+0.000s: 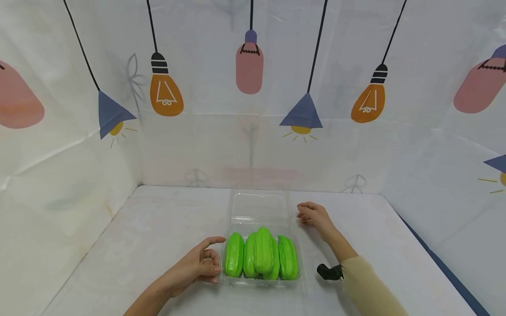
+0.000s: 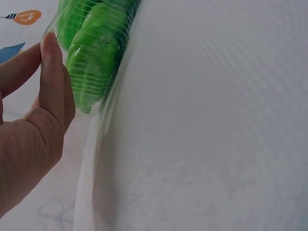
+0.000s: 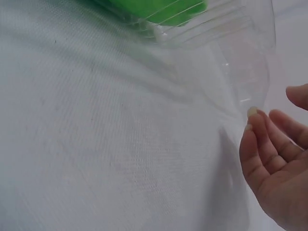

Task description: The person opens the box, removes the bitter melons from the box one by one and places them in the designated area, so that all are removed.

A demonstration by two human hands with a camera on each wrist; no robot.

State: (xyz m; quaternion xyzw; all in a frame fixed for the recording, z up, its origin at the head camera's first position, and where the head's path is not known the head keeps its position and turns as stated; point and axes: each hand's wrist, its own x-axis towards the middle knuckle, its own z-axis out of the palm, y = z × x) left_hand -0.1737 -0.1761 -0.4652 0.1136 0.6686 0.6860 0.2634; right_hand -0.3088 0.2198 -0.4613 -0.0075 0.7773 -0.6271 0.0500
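At the lower middle of the frame, the left hand is beside the left side of the box. Its grip is loose: the index finger reaches out toward the rim, the other fingers are bent, and a gap remains between them and the thumb. The left wrist view shows its fingertips at the clear plastic, seeming to touch it; a firm pinch I cannot see.

The box stands on the surface and contains five green vegetables, side by side, one lying on top in the middle. Their long axes run from the near side to the far side, so they lie across the line between the two hands, directly right of the left grip.

A little farther, the right hand hangs right of the lid, with fingers softly bent and holding nothing visible. Whether its tips touch the edge, I cannot tell.

The lid lies turned back beyond the box, at the centre of the frame. In my judgement, this relation matters most: the right hand is nearer to the lid, the left hand nearer to the vegetables.
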